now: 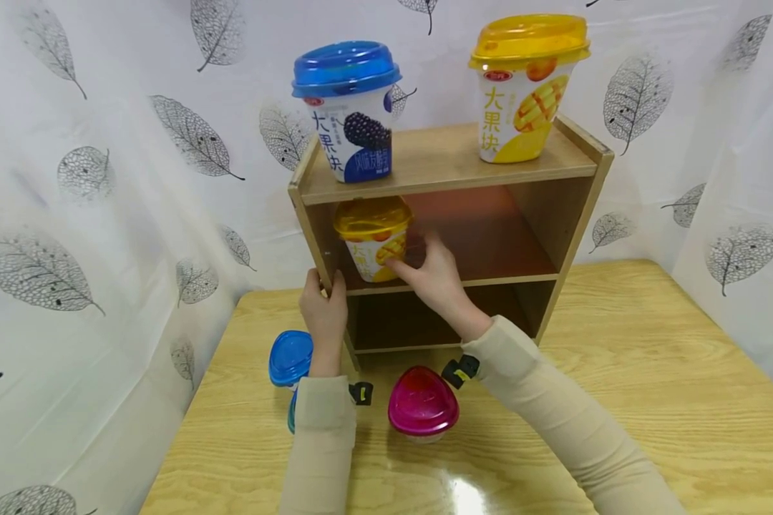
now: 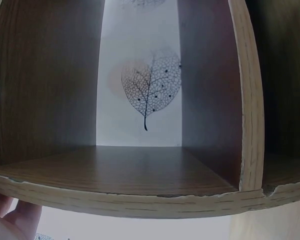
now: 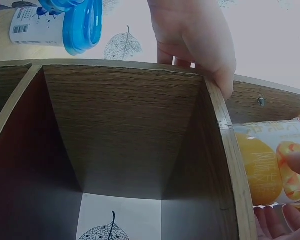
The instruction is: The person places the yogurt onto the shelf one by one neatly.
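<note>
A yogurt cup with a yellow lid stands upright at the left end of the middle level of a small wooden shelf. My right hand holds this cup from its right side, thumb across the mango picture and fingers around the other side, as the right wrist view also shows. Lower left, my left hand grips the front edge of the shelf's left side panel. In the right wrist view, the left hand has its thumb inside the panel and its fingers outside.
On the shelf's top stand a blue-lidded blackberry cup and another yellow-lidded cup. A pink-lidded cup sits on the wooden table in front. Blue-lidded cups stand beside the left forearm. A leaf-patterned curtain hangs behind.
</note>
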